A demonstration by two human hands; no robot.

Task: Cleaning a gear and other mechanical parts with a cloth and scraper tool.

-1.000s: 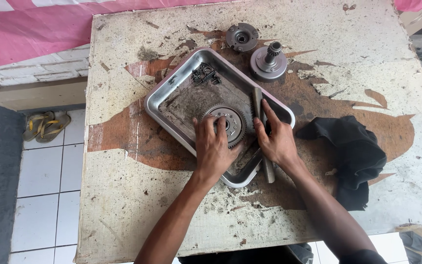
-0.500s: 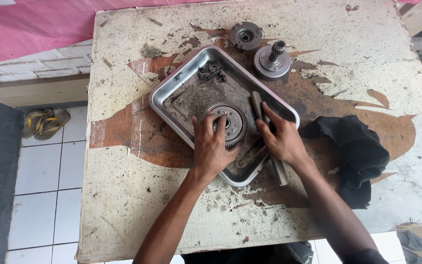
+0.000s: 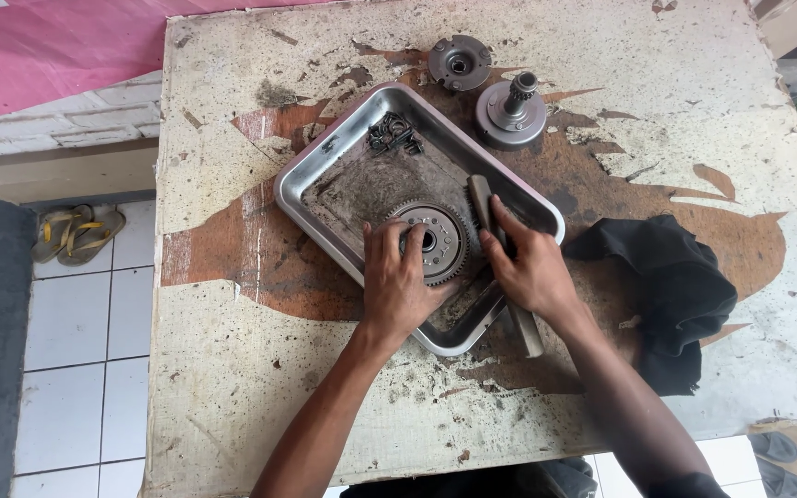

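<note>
Worn table (image 3: 232, 387) w/ peeling paint carries a steel tray (image 3: 311, 175), set diagonally. Black rag (image 3: 675, 286) lies right of tray. In tray: toothed gear (image 3: 445, 235); left hand (image 3: 397, 286) presses on it, fingers curled over its edge. Right hand (image 3: 532, 267) has fingers clamped on a brush handle (image 3: 483, 198) just beside gear. Two round metal parts (image 3: 509, 115) sit beyond tray; small clips (image 3: 394, 134) in tray's far corner.

Toothed gear (image 3: 435, 242) lies in tray (image 3: 325, 157); cloth (image 3: 675, 286) right of it.
</note>
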